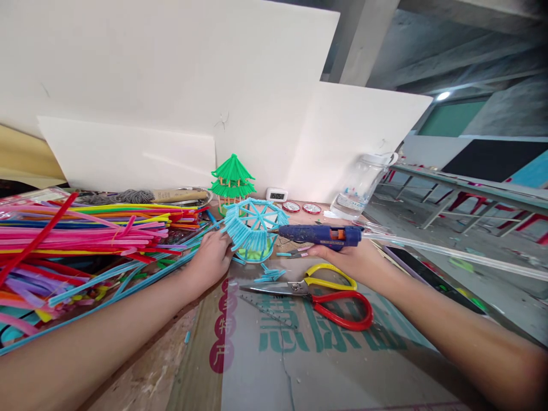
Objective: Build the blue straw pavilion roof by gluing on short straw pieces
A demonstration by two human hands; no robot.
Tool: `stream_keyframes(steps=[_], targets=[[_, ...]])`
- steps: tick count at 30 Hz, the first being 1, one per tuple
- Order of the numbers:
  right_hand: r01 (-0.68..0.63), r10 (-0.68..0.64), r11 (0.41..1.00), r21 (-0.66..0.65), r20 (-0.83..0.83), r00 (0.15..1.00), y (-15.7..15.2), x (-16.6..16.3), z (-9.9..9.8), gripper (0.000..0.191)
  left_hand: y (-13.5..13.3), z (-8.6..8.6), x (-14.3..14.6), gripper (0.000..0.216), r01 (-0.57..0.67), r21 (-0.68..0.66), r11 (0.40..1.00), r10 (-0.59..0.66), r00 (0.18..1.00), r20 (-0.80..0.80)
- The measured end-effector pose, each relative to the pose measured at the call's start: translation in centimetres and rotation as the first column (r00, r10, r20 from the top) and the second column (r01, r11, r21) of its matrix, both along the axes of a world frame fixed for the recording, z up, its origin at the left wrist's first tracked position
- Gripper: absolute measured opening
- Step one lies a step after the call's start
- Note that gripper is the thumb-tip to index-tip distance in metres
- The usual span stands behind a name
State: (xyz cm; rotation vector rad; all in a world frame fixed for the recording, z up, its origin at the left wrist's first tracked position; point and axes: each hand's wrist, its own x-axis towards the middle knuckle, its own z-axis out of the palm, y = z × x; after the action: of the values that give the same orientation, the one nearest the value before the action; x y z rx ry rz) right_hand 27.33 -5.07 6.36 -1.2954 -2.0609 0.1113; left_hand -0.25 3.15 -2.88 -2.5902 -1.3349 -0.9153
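Observation:
My left hand [213, 256] grips the left edge of a light blue pipe-cleaner roof [256, 225] that sits over a green base. My right hand [346, 260] is closed round a blue glue gun [322, 234], with a long clear glue stick [449, 252] trailing to the right. The gun's nozzle points left and touches the roof's right side. A finished green pipe-cleaner pavilion [232, 178] stands just behind the roof.
Several coloured pipe cleaners [85, 240] are piled at the left. Scissors with red and yellow handles [325, 297] lie on flattened cardboard [317, 365] in front. A clear plastic jar [359, 185], a small digital clock [277, 196] and white boards [171, 85] stand behind.

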Motion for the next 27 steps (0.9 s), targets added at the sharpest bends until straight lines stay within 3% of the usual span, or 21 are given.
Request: stream_keyframes(steps=[14, 27], targets=[[-0.054, 0.055, 0.998, -0.04, 0.026, 0.998, 0.04, 0.09, 0.45, 0.02, 0.15, -0.01, -0.03, 0.016, 0.026, -0.031, 0.999, -0.026, 1.0, 0.012], [0.038, -0.035, 0.997, -0.067, 0.054, 0.998, 0.11, 0.53, -0.3, 0.031, 0.16, -0.02, 0.03, 0.014, 0.008, -0.023, 1.0, -0.007, 1.0, 0.023]])
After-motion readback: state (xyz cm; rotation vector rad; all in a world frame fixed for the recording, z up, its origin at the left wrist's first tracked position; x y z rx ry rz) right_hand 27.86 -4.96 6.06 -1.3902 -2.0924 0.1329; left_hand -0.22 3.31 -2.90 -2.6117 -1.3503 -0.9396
